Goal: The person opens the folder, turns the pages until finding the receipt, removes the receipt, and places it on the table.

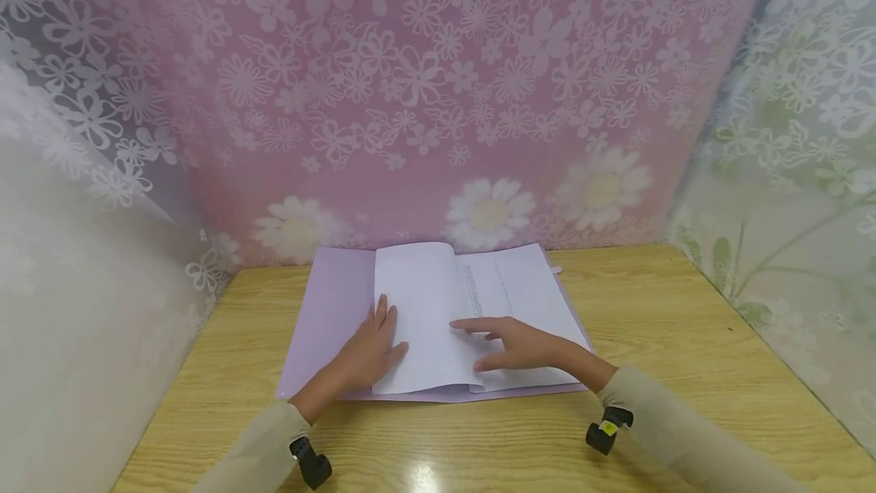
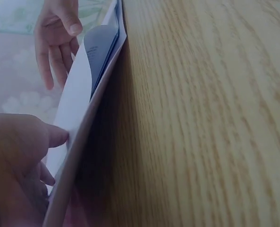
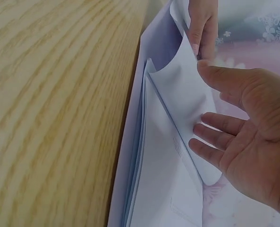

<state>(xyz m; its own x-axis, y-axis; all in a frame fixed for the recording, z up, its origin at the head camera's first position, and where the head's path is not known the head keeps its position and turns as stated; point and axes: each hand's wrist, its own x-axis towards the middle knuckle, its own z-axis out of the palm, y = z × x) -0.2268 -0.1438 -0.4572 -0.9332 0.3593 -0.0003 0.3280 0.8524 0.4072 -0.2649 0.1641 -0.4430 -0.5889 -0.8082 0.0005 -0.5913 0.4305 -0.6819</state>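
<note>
In the lilac folder, the bowed white page was best flattened from left edge to spine, left hand rested fingers-spread, right hand fingers-apart, nothing gripped.

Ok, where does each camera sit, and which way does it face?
Head: on the head, facing forward and down at an open lilac folder of white paper pages on a yellowish wood-grain table; the left hand, right hand and beige sleeves show.
Left wrist: on the left wrist, looking across the folder toward the right hand; left hand close up.
Right wrist: on the right wrist, looking back toward the left hand; right hand close up.
Both wrist views share both hands and the pages.
</note>
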